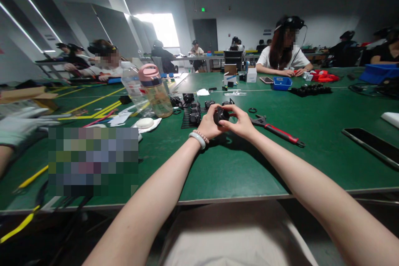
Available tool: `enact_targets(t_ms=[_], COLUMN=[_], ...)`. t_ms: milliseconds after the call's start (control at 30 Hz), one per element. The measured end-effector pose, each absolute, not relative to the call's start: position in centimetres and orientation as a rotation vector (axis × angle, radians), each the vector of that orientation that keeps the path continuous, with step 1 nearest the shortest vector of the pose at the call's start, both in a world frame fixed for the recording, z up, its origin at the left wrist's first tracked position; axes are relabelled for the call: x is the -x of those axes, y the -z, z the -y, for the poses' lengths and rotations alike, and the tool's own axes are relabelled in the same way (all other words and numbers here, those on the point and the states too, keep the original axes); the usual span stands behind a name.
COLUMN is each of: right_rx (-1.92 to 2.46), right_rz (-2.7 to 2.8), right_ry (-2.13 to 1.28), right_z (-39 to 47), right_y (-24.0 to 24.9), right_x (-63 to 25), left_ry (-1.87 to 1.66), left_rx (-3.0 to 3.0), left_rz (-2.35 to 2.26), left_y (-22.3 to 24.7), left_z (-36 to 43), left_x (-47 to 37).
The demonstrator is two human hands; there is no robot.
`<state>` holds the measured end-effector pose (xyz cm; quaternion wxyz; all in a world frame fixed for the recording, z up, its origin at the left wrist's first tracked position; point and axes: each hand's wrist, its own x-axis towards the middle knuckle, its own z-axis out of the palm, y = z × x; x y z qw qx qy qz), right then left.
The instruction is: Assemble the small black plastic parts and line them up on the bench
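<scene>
My left hand (210, 124) and my right hand (241, 122) meet over the green table. Between them is a small black part with a round, lens-like front (221, 115), gripped by the fingers of both hands. Its exact kind I cannot make out. Just behind my left hand, similar black parts (195, 115) sit on a ribbed black tray (186, 121). An adjustable wrench (282, 134) with a red and black handle lies right of my right hand, its jaw end close to the fingers. A black ring (252, 110) lies behind the wrench.
A pink-lidded bottle (155, 91) and a clear plastic bottle (134, 91) stand to the left. A phone (372, 146) lies at the right. Another person's gloved hand (23, 126) reaches in at far left. Across the table sits a person (283, 56) near a blue bin (282, 83).
</scene>
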<state>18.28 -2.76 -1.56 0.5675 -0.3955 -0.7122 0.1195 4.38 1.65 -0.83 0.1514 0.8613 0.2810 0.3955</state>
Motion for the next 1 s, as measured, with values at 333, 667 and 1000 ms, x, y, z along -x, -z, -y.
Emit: enact_targets(t_ms=[333,667,1000], right_rx=[0.875,0.895,0.89], right_rz=[1.687,1.693,1.69], right_ry=[-0.225,-0.217,-0.224], right_z=[3.2,3.01,2.98], right_y=[1.03,1.16,1.19], right_x=[-18.21,-18.28,-18.36], left_ry=[-1.239,-1.2,-1.198], left_rx=[-2.55,-2.555,-2.567], left_rz=[-0.752,-0.769,-0.762], left_y=[0.55,0.55,0.52], left_z=[-1.14,-1.05,-1.0], left_x=[-4.6,-4.69,-4.7])
